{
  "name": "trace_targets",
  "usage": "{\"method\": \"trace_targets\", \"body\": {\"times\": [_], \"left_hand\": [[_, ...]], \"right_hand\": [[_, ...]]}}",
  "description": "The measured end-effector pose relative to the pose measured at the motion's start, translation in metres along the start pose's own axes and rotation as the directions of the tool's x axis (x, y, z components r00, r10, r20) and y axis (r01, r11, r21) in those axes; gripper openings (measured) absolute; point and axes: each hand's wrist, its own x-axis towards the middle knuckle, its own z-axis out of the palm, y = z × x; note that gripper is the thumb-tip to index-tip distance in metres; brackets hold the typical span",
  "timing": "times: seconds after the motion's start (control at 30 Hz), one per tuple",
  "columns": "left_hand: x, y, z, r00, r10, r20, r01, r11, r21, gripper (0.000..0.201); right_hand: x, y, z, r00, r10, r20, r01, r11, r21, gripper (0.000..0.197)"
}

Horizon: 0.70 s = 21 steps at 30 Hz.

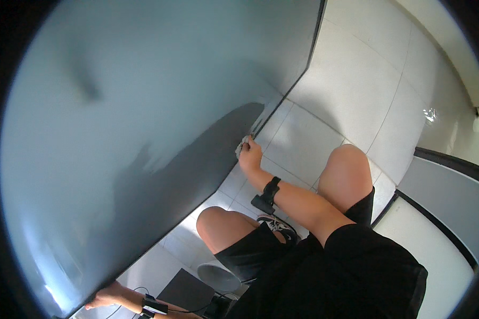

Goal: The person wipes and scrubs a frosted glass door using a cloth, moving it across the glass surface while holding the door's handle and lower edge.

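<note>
A large glossy grey-blue panel (117, 69) with a dark edge spans the left and upper part of the head view. My right hand (250, 158) is closed around a crumpled pale cloth (242, 145), pressed against the panel close to its edge. Beside the cloth, pale streaks cross a darker patch on the surface. At the lower left, my left hand (112, 295) lies against the panel's edge with its visible fingers stretched out; some fingers are hidden. Black bands with small devices circle both wrists.
My bent knees and a black-and-white shoe (277, 226) are below the panel's edge, over pale floor tiles (356, 80). A grey round bucket (218, 276) stands beside a dark flat board (186, 290). White panels with black trim (436, 226) rise at the right.
</note>
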Motion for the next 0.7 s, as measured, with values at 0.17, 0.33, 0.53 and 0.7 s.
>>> {"method": "trace_targets", "body": {"times": [0.17, 0.33, 0.53, 0.7], "left_hand": [[-0.019, 0.005, 0.010, 0.965, 0.255, 0.051, -0.260, 0.948, 0.181, 0.072], [-0.027, 0.014, 0.016, 0.995, 0.082, 0.063, -0.086, 0.995, 0.059, 0.074], [-0.036, 0.013, 0.033, 1.000, -0.023, -0.022, 0.024, 0.999, 0.045, 0.075], [-0.053, 0.011, 0.048, 0.994, 0.109, 0.010, -0.109, 0.980, 0.166, 0.083]], "right_hand": [[0.099, -0.057, -0.071, 0.917, -0.151, -0.368, 0.246, 0.942, 0.227, 0.033], [0.088, -0.062, -0.061, 0.831, -0.223, -0.509, 0.384, 0.892, 0.238, 0.021], [-0.022, -0.011, -0.012, 0.995, -0.067, -0.073, 0.072, 0.994, 0.081, 0.021], [0.069, -0.065, -0.067, 0.890, -0.203, -0.409, 0.330, 0.906, 0.267, 0.019]]}}
